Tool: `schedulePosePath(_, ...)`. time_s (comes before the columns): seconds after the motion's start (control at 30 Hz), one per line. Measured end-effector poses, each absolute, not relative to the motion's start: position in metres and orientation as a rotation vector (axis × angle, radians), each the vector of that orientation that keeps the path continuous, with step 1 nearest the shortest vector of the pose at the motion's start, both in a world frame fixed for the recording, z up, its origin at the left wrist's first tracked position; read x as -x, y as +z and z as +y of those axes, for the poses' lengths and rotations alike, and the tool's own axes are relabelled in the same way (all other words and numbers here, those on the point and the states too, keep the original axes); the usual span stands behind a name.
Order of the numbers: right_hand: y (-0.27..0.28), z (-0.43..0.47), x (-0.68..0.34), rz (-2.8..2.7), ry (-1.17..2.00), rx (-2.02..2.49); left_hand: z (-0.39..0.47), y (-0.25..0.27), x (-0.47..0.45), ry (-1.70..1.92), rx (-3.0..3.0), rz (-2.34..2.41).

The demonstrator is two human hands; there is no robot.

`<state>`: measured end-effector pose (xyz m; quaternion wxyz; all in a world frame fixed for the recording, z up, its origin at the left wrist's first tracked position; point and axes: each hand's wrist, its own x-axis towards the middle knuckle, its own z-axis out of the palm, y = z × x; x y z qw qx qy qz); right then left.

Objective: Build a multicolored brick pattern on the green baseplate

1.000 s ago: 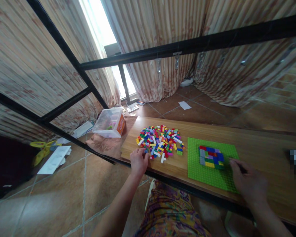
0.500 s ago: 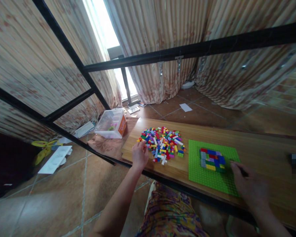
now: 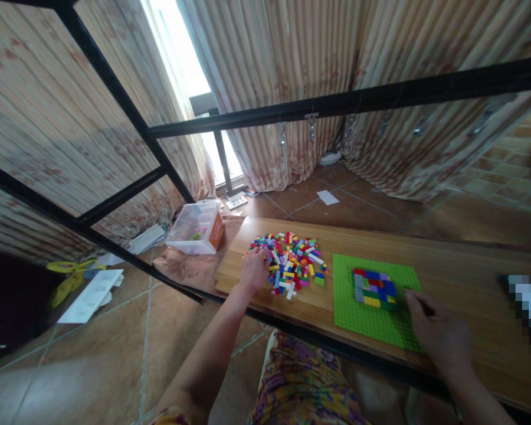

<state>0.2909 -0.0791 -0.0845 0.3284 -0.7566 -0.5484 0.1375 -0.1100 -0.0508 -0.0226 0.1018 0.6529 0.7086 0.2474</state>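
Observation:
A heap of small multicoloured toy bricks (image 3: 292,262) lies spread on the wooden board. At the heap's left edge is my left hand (image 3: 254,270), touching the bricks, its fingers curled together and their tips partly hidden. To the right lies a green studded baseplate (image 3: 345,301). It carries a flat, roughly square brick build (image 3: 374,288) in blue, red, grey, yellow and green. My right hand (image 3: 440,330) hovers by the baseplate's right edge with thumb and fingers drawn into a pinch; whatever may be between them is too small to make out.
A clear plastic box (image 3: 194,227) with an orange label stands beyond the board's left end. A black metal frame (image 3: 265,117) runs across behind the board (image 3: 460,265). A dark-edged object with a pixelated surface (image 3: 528,301) lies at the far right.
My left hand has moved slightly up and further into the edge of the heap. My right hand stays pinched beside the baseplate. The whole view has shifted a little.

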Motion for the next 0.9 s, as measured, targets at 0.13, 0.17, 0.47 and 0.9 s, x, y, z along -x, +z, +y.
schedulePosePath(0.13,-0.089,-0.078,-0.292,-1.461,0.294,1.926,-0.055,-0.023,0.112,0.879,-1.829,2.063)
schedulePosePath(0.17,-0.09,-0.078,-0.292,-1.464,0.284,1.915,-0.055,-0.024,0.113,0.925,-1.795,2.051)
schedulePosePath(0.47,-0.092,-0.074,-0.298,-1.439,0.362,1.934,-0.061,-0.02,0.099,1.268,-1.605,1.802)
schedulePosePath(0.9,0.02,-0.119,-0.145,-1.346,0.975,1.282,-0.114,0.016,-0.001,1.276,-1.761,1.505)
